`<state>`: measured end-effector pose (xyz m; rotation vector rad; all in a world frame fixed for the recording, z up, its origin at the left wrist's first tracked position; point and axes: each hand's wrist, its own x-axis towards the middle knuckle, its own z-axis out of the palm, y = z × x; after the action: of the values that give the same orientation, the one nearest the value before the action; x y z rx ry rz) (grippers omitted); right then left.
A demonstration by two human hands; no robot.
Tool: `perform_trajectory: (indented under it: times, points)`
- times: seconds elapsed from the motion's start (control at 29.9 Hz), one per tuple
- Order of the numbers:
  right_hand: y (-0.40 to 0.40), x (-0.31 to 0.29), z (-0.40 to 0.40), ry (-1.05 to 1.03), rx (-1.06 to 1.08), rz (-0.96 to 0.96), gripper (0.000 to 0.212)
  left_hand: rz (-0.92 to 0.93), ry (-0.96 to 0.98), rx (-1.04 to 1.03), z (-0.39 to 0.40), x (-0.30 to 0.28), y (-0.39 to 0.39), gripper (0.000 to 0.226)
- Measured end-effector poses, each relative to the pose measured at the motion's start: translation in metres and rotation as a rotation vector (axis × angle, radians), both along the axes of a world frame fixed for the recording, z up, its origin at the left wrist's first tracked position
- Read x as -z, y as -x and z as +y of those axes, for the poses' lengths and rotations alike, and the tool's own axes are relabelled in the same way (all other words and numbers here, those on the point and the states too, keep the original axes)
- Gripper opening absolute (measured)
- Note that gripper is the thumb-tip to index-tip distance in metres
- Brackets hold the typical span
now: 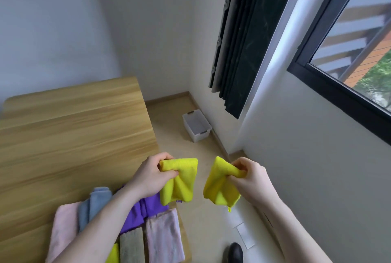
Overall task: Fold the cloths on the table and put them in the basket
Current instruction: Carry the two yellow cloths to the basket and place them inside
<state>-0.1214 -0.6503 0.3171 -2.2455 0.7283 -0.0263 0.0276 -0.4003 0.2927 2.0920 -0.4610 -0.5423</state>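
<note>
Nearest, bottom edge: a dark shoe (233, 253) on the pale floor (203, 231), beside the table's right edge. On the near right corner of the wooden table (69, 127) lie cloths side by side: a grey-brown folded cloth (132, 245), a pale pink folded cloth (164, 237) just right of it, a sliver of yellow cloth (114, 255) at the frame's bottom, a long pink cloth (63, 231) to the left, a grey-blue cloth (94, 203) and a purple cloth (141, 209) behind them, partly under the left forearm. Above and right of these, off the table edge and over the floor, both hands hold up a bright yellow cloth (179, 182). Left hand (152, 175): fingers curled, thumb and fingers pinching one bunched top corner. Right hand (251, 176): fingers curled, pinching the other bunch at its top. The two yellow bunches hang apart with a gap between them; whether they are one cloth joined out of sight or two is hard to tell. Farther off, a clear plastic bin (196, 125) with dark handles stands on the floor near the wall corner, well apart from the table. Beyond it a dark curtain (239, 40) hangs beside a black-framed window (338, 61).
</note>
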Motion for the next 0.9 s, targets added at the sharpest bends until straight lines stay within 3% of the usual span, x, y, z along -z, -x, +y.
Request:
perform_trajectory:
  times: [0.53, 0.9]
  points:
    - [-0.194, 0.018, -0.225, 0.015, -0.303, -0.005, 0.015, 0.068, -0.008, -0.295, -0.194, 0.009, -0.134, 0.028]
    - [-0.357, 0.042, -0.237, -0.056, -0.387, 0.035, 0.011, 0.062, -0.046, -0.376, -0.198, 0.009, -0.257, 0.027]
